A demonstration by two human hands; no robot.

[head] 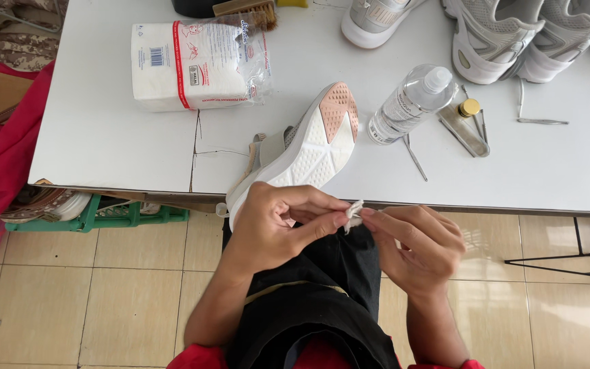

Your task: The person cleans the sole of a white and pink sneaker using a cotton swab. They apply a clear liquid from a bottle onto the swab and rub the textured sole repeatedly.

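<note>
A small white wad of cotton [354, 214] is pinched between the fingertips of my left hand [278, 229] and my right hand [418, 246], just below the table's front edge. Right behind my left hand a sneaker [305, 147] lies on its side, its white and pink sole facing up and its heel hanging over the edge of the white table [104, 137]. Both hands hover above my lap, which is covered by a black apron.
A plastic pack of white cotton pads [196, 65] lies at the back left. A clear bottle [411, 102] lies on its side beside a small gold-capped vial [466, 123] and thin metal tools [414, 157]. Several grey-white sneakers [493, 37] stand at the back. Tiled floor below.
</note>
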